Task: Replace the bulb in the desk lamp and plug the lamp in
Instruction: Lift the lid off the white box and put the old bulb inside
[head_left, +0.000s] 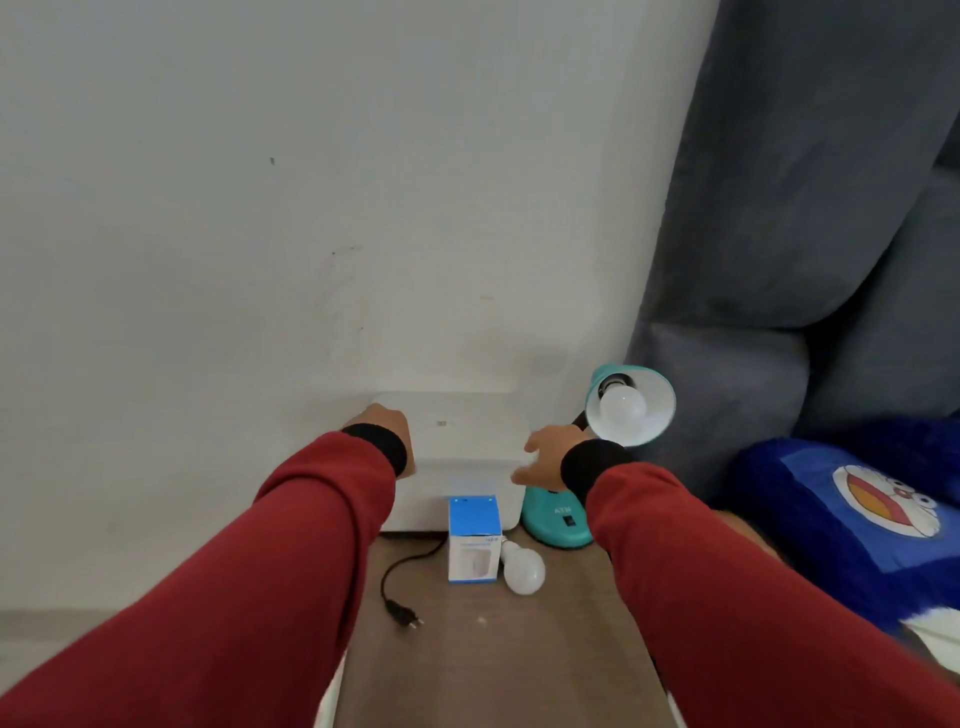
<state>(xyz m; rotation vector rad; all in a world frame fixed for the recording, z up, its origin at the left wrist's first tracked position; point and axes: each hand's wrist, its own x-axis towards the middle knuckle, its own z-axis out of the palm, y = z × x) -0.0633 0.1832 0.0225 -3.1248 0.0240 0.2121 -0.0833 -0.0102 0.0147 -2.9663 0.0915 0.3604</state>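
A teal desk lamp (558, 522) stands on a brown table, its shade (657, 400) turned towards me with a white bulb (622, 407) screwed in. A second white bulb (522, 567) lies loose on the table beside a blue and white bulb box (471, 540). The lamp's black cord ends in a plug (404, 616) lying unplugged on the table. My left hand (392, 431) rests on the left end of a white box (467, 441) against the wall, fingers hidden. My right hand (545, 457) hovers with fingers apart at the box's right end, above the lamp base.
The brown table (493, 649) is narrow, with a white wall behind and to the left. A grey sofa (779, 260) rises close on the right. A blue cartoon cushion (857, 514) lies beside the table's right edge.
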